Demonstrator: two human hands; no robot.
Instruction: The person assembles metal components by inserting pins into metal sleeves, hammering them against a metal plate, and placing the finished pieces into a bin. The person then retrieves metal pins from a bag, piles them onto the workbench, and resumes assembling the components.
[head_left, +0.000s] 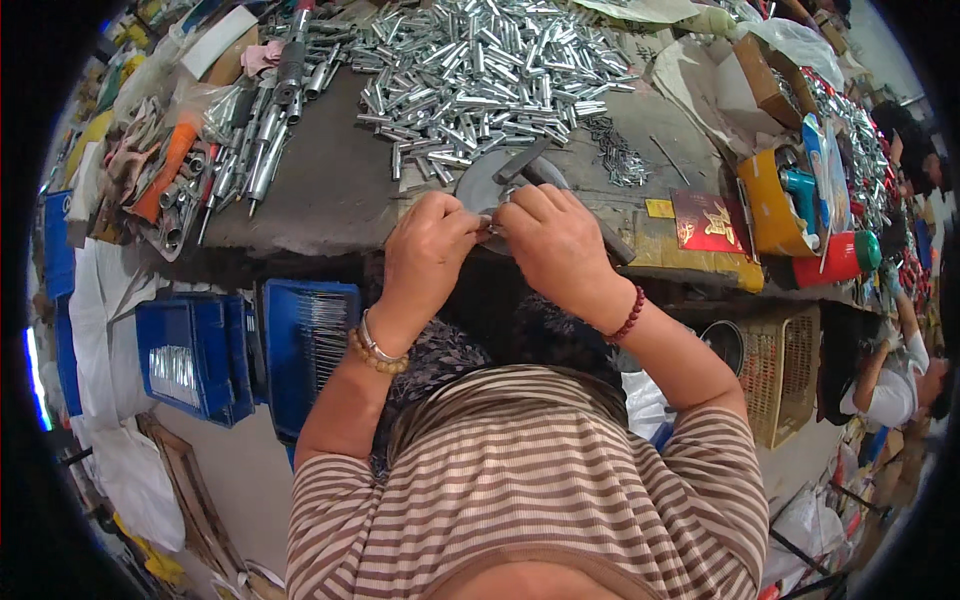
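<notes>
My left hand (432,250) and my right hand (555,248) meet at the near edge of the bench, thumbs and fingertips pinched together. Between them is a small shiny metal piece (491,228), mostly covered by the fingers, so its exact kind does not show. Just beyond the fingertips lies a round grey metal disc (480,178). A hammer (522,158) rests over the disc, its handle passing beneath or behind my right hand. Farther back spreads a big heap of short silver metal tubes (480,80). Right of the disc is a small pile of thin metal pins (622,158).
Metal tools and sockets (265,150) crowd the bench's left. At right are a red card (708,222), a yellow box (775,210) and a red bottle (835,260). Blue trays (268,380) of metal rods and a plastic crate (790,375) stand lower. Another person (890,385) works far right.
</notes>
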